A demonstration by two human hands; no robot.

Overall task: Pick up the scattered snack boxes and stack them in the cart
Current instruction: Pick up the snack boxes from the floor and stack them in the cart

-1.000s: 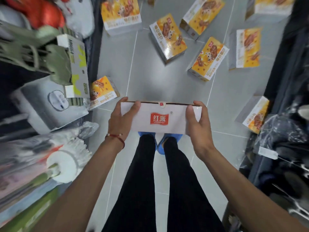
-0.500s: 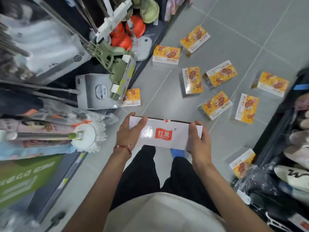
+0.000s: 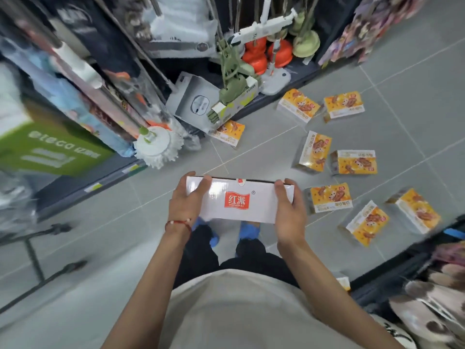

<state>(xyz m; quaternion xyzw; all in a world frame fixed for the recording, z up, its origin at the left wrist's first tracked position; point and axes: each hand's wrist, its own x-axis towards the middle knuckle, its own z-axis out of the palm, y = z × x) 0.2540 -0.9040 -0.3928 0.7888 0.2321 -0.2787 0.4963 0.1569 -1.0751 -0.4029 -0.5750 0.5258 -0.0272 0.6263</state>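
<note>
I hold a white snack box (image 3: 239, 202) with a red logo level in front of my waist. My left hand (image 3: 186, 200) grips its left end and my right hand (image 3: 288, 212) grips its right end. Several yellow snack boxes lie scattered on the grey tiled floor to the right, among them one (image 3: 329, 199) just beside my right hand, one (image 3: 313, 152) farther out and one (image 3: 227, 133) against the left shelf. No cart body is plainly in view.
A shelf of mops, plungers and boxed goods (image 3: 201, 102) runs along the left of the aisle. A dark rack with slippers (image 3: 427, 298) stands at the right. A thin black metal frame (image 3: 37, 263) crosses the floor at lower left.
My view has swung left and pulled back, so the scattered boxes now lie to the right. Both hands have kept the same hold on the white box.
</note>
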